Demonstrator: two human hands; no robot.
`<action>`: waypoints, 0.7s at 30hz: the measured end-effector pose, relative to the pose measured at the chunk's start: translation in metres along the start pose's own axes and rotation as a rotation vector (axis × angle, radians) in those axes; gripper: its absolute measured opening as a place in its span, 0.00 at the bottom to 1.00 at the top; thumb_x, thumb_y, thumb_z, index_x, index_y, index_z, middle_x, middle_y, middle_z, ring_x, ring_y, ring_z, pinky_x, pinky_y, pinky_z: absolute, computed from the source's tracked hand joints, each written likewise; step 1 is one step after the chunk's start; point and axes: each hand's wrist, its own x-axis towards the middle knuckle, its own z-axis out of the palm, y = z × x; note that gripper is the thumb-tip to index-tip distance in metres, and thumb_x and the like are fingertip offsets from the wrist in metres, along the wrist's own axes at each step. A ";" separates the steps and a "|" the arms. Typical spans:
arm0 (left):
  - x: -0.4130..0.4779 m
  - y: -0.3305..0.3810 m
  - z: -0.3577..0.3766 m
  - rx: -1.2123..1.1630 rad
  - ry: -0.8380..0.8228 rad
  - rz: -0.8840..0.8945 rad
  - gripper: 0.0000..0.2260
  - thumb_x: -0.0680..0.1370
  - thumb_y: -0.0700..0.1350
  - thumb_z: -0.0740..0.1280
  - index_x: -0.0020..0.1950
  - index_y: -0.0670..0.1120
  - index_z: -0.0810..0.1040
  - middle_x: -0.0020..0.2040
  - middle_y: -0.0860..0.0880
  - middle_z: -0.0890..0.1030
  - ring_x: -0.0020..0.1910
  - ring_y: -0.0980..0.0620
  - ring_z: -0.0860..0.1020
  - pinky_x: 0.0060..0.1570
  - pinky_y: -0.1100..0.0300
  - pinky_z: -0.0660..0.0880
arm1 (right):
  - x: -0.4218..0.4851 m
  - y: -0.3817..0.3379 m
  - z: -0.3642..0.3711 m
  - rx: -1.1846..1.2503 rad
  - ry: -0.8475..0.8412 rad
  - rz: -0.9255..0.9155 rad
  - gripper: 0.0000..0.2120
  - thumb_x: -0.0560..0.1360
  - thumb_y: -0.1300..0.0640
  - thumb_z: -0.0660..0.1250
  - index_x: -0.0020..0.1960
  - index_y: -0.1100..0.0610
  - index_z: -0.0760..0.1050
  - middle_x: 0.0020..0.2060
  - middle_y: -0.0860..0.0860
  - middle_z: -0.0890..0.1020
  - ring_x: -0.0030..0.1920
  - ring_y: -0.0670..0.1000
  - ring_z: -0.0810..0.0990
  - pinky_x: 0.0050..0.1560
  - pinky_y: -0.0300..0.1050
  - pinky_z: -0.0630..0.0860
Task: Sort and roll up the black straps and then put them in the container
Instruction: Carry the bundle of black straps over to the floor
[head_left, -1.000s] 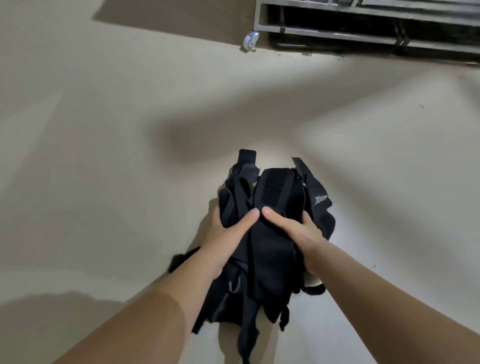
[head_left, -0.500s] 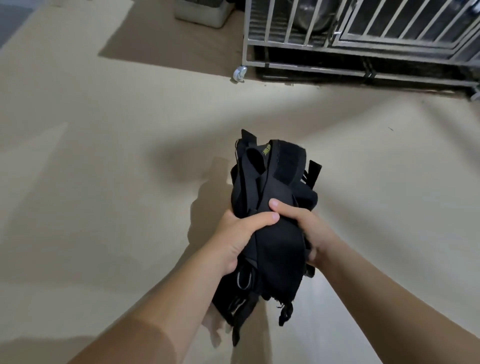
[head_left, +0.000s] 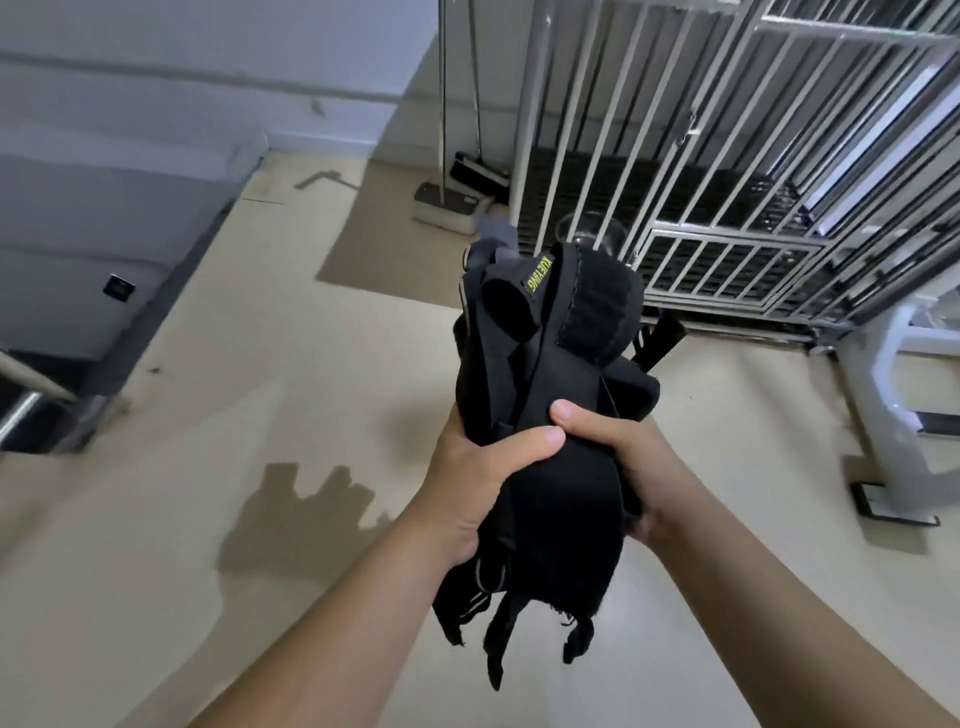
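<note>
A thick bundle of black straps (head_left: 550, 374) is held up in the air in front of me, above the beige floor. A small green label shows near its top. My left hand (head_left: 483, 478) grips the bundle from the left, thumb across the front. From the right, my right hand (head_left: 618, 457) grips it too, thumb tip beside the left thumb. Loose strap ends and a metal ring hang below my hands. No container is in view.
A metal barred cage (head_left: 727, 171) stands ahead on the right, with a metal bowl (head_left: 589, 231) inside. A dustpan and broom (head_left: 452, 202) lean by the wall behind. A white frame (head_left: 883, 415) stands at the right. Grey steps (head_left: 104, 249) lie at the left.
Both hands have lifted the strap bundle off the floor and closed round it. The view has tilted up, bringing the cage, wall and steps into sight.
</note>
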 end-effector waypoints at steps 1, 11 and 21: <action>-0.017 0.032 0.010 -0.014 -0.007 0.007 0.22 0.75 0.34 0.76 0.66 0.52 0.81 0.59 0.46 0.87 0.59 0.45 0.86 0.58 0.47 0.83 | -0.017 -0.031 0.013 0.006 -0.004 -0.002 0.22 0.76 0.63 0.75 0.70 0.61 0.78 0.64 0.65 0.83 0.63 0.68 0.84 0.64 0.69 0.80; -0.166 0.248 0.076 -0.048 0.068 0.079 0.22 0.76 0.34 0.75 0.66 0.51 0.81 0.59 0.47 0.87 0.59 0.46 0.86 0.61 0.45 0.82 | -0.152 -0.228 0.125 -0.007 -0.111 0.017 0.24 0.74 0.60 0.77 0.69 0.63 0.79 0.63 0.66 0.84 0.62 0.67 0.84 0.60 0.62 0.83; -0.273 0.234 0.099 -0.161 0.478 0.199 0.22 0.75 0.39 0.78 0.65 0.56 0.80 0.59 0.52 0.87 0.59 0.51 0.86 0.62 0.49 0.81 | -0.197 -0.236 0.161 -0.178 -0.410 0.269 0.20 0.73 0.58 0.77 0.63 0.64 0.83 0.57 0.64 0.87 0.56 0.64 0.88 0.51 0.55 0.85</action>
